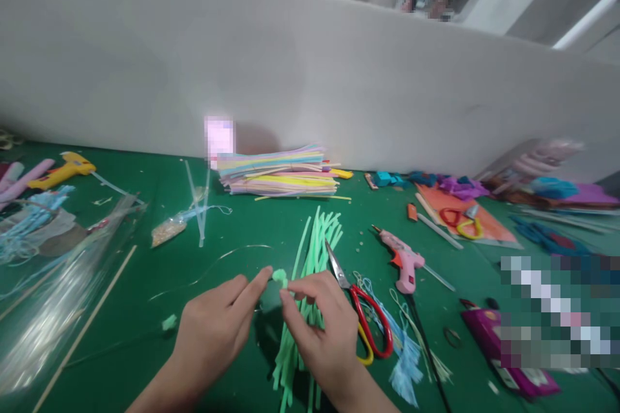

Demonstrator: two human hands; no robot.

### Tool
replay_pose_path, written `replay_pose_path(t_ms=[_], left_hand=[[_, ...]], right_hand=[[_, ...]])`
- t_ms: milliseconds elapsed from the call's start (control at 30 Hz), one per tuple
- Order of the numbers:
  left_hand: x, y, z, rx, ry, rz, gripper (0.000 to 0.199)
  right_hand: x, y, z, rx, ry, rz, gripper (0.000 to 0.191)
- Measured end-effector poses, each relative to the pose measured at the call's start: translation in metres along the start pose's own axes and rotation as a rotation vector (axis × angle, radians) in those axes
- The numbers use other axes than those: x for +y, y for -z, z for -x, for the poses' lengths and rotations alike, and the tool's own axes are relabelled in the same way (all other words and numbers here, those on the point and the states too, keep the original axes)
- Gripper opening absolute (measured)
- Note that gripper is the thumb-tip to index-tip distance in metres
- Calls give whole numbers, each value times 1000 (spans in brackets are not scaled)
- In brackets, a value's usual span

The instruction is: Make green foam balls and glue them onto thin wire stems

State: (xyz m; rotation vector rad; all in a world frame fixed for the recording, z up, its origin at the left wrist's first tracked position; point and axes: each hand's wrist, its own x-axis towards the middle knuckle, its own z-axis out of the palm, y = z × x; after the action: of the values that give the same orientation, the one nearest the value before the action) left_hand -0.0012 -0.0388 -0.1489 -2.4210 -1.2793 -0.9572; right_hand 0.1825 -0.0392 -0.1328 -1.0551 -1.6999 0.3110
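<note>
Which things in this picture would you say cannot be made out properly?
All in the head view:
- Green strips: partly hidden by the right hand.
- Small green piece: too small and blurred for its exact shape.
- Pink item by the wall: pixelated.
- Black cord: cut off by the bottom edge.

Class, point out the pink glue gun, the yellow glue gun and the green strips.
Pink glue gun (405,257), head view: its body.
Yellow glue gun (47,179), head view: its grip.
Green strips (317,244), head view: their upper part.

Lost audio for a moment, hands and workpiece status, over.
Both hands pinching small green fluffy piece. Green strips beneath right hand. Red-and-yellow scissors lying close beside it.
</note>
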Motion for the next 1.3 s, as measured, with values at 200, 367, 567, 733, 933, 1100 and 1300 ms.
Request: replay_pose_path(t_ms=[200,367,567,733,933,1100,1300], left_hand=[[6,-1,-1,30,50,108,28],[3,-3,0,85,56,66,26],[-3,-2,-3,89,83,73,23],[-3,4,-5,29,65,106,23],[2,8,-8,-17,19,204,20],[2,7,-8,-37,22,234,20],[0,4,-5,-45,20,252,21]], right_hand=[[2,-1,7,-49,275,289,8],[5,-6,12,-64,304,510,21],[0,5,0,8,74,62,15],[11,24,-19,-99,-538,-357,19],[27,16,-20,-514,-713,-834,17],[29,4,-15,-578,-696,-934,28],[33,-1,-13,-511,-657,-854,27]])
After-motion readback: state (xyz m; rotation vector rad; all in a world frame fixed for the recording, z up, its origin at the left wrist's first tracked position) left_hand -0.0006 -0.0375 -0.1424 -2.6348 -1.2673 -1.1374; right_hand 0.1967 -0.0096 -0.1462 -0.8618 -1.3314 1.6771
